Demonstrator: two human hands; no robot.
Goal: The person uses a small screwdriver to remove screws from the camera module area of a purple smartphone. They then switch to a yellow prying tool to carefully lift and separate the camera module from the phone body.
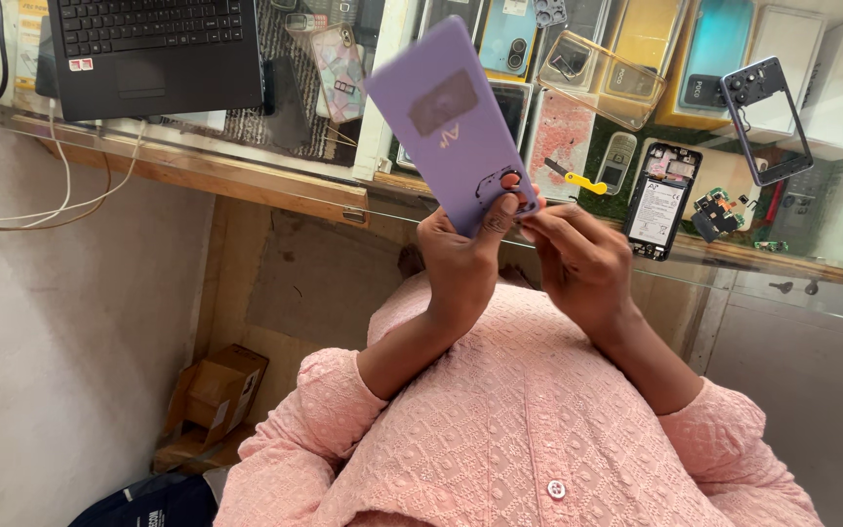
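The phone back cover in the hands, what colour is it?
The phone back cover is light purple with a darker square patch, seen best in the head view.

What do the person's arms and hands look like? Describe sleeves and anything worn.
Both arms wear a pale pink shirt with an embroidered lattice texture, sleeves pushed up to about the elbow, forearms bare. The left hand and right hand are bare: no gloves, rings or watch visible. A small round button sits on the shirt front.
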